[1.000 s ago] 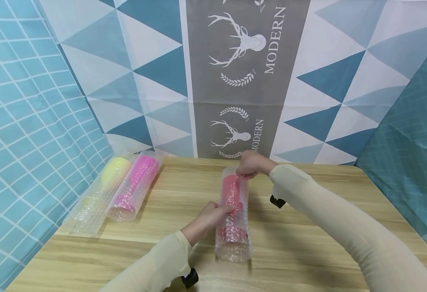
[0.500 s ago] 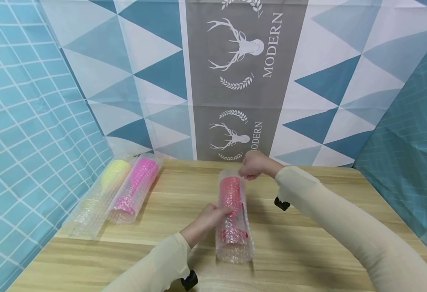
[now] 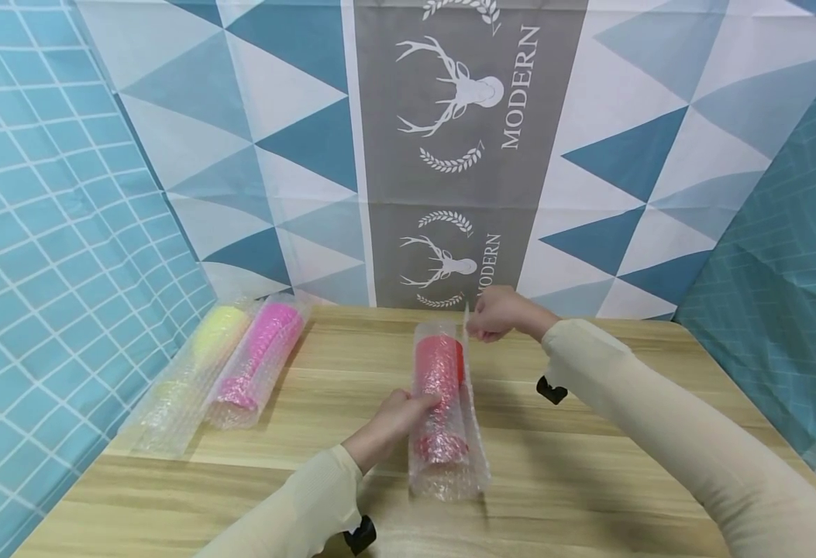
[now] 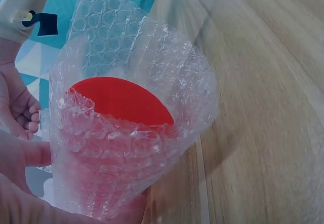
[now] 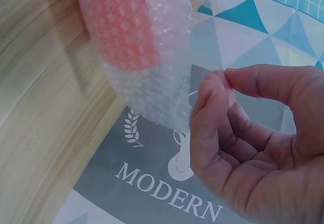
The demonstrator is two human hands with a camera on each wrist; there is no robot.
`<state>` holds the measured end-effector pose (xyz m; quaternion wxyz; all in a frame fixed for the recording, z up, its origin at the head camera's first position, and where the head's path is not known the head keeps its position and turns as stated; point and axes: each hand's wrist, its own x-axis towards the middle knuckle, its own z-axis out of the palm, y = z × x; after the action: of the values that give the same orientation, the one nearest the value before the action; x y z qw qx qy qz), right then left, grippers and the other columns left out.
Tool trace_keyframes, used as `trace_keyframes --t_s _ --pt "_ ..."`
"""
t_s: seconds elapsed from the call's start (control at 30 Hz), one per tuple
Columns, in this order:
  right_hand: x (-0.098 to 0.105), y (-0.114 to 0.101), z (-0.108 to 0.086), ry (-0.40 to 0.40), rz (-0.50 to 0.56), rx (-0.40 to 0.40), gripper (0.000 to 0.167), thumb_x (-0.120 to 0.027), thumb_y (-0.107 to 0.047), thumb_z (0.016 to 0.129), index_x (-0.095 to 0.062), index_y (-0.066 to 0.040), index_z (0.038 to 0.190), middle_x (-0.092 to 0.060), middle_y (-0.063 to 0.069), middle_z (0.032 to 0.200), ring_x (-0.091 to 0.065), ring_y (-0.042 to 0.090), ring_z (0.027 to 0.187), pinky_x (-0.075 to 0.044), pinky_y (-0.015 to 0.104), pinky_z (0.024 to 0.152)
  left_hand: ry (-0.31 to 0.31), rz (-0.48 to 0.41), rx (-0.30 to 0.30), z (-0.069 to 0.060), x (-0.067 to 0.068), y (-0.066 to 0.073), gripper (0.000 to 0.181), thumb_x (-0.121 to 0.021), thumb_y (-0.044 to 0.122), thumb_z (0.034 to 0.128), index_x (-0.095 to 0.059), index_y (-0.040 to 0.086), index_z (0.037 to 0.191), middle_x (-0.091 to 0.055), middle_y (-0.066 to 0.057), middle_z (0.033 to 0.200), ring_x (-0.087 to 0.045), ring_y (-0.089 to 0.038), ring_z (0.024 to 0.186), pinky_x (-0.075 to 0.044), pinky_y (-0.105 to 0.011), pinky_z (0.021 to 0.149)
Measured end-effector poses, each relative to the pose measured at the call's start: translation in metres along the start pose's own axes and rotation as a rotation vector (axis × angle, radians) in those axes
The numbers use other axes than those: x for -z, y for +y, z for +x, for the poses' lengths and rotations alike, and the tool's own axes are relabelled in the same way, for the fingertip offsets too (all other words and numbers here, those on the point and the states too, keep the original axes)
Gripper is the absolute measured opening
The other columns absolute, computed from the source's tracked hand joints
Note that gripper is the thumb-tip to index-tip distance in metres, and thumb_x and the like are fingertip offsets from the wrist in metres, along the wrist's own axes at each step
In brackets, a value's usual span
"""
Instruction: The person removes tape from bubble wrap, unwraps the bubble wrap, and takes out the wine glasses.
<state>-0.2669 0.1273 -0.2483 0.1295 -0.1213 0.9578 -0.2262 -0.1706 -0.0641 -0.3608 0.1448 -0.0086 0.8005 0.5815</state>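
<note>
A red cylindrical object (image 3: 438, 364) lies on the table inside clear bubble wrap (image 3: 442, 484). Its flat red end (image 4: 124, 100) shows through the open end of the wrap in the left wrist view. My left hand (image 3: 397, 418) grips the wrapped roll from its left side, thumb on top. At the far end, my right hand (image 3: 498, 314) pinches the wrap's loose edge, which stands up along the roll's right side. In the right wrist view the thumb and forefinger tips of my right hand (image 5: 253, 138) meet beside that edge.
To the left lie two more bubble-wrapped pieces, one yellow (image 3: 215, 333) and one pink (image 3: 264, 341), side by side. The wooden table (image 3: 589, 434) ends at a patterned cloth backdrop (image 3: 296, 155). Blue cloths hang at both sides.
My right hand has moved to the right, drawing the wrap's edge away from the roll, so a strip of bare red shows. My left hand keeps its grip, shifted slightly left.
</note>
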Motion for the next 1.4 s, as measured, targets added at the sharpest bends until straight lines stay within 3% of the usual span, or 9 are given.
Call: trace_keyframes --t_s 0.13,0.27,0.4,0.6,0.77,1.03,1.4 --pt "0.002 0.004 -0.001 -0.003 0.024 0.005 0.026 -0.061 -0.012 0.081 -0.061 -0.01 0.055 -0.059 -0.005 0.05 -0.056 0.007 0.048 -0.055 0.021 0.057 0.064 0.018 0.005 0.001 0.001 0.0 0.047 -0.062 0.031 0.0873 -0.053 -0.009 0.11 -0.06 -0.018 0.099 -0.059 -0.025 0.087 -0.054 -0.038 0.079" --pt "0.004 0.006 -0.002 -0.004 0.055 0.016 0.025 -0.061 -0.012 0.083 -0.063 -0.007 0.058 -0.06 -0.005 0.051 -0.057 0.006 0.049 -0.056 0.022 0.058 0.119 0.053 -0.012 0.003 0.001 0.0 0.062 -0.064 0.03 0.0857 -0.043 -0.014 0.124 -0.056 -0.028 0.114 -0.058 -0.035 0.101 -0.052 -0.047 0.09" --pt "0.007 0.007 -0.004 0.0 0.061 0.012 0.022 -0.062 -0.014 0.083 -0.066 -0.003 0.064 -0.061 -0.005 0.053 -0.058 0.006 0.05 -0.058 0.025 0.061 0.16 0.094 -0.047 0.003 0.001 0.001 0.068 -0.065 0.027 0.0842 -0.038 -0.018 0.128 -0.053 -0.035 0.122 -0.057 -0.043 0.109 -0.049 -0.052 0.097" --pt "0.012 0.011 -0.004 0.014 0.024 0.021 0.024 -0.063 -0.015 0.085 -0.068 -0.006 0.063 -0.063 -0.004 0.055 -0.061 0.007 0.053 -0.057 0.023 0.06 0.165 0.098 -0.075 0.003 0.001 0.001 0.066 -0.065 0.025 0.0849 -0.038 -0.019 0.127 -0.056 -0.033 0.115 -0.061 -0.037 0.1 -0.054 -0.048 0.09" --pt "0.015 0.014 -0.005 0.011 0.077 0.016 0.021 -0.063 -0.014 0.086 -0.07 -0.002 0.069 -0.062 -0.004 0.055 -0.059 0.005 0.052 -0.057 0.022 0.059 0.156 0.115 -0.09 0.004 0.004 0.002 0.062 -0.065 0.025 0.0848 -0.041 -0.017 0.124 -0.06 -0.027 0.104 -0.063 -0.029 0.088 -0.058 -0.04 0.079" --pt "0.015 0.016 -0.007 0.007 0.141 -0.003 0.019 -0.063 -0.013 0.086 -0.069 -0.003 0.07 -0.06 -0.006 0.053 -0.057 0.003 0.051 -0.056 0.021 0.059 0.216 0.223 -0.147 0.008 0.002 0.004 0.065 -0.07 0.019 0.0791 -0.043 -0.017 0.127 -0.056 -0.032 0.117 -0.058 -0.042 0.108 -0.053 -0.049 0.092" --pt "0.015 0.024 -0.006 0.013 0.112 0.001 0.02 -0.062 -0.013 0.085 -0.071 0.005 0.083 -0.063 -0.005 0.057 -0.059 0.004 0.053 -0.056 0.019 0.059 0.221 0.246 -0.171 0.008 0.002 0.001 0.065 -0.073 0.018 0.0778 -0.043 -0.017 0.125 -0.055 -0.03 0.116 -0.058 -0.036 0.104 -0.053 -0.05 0.091"
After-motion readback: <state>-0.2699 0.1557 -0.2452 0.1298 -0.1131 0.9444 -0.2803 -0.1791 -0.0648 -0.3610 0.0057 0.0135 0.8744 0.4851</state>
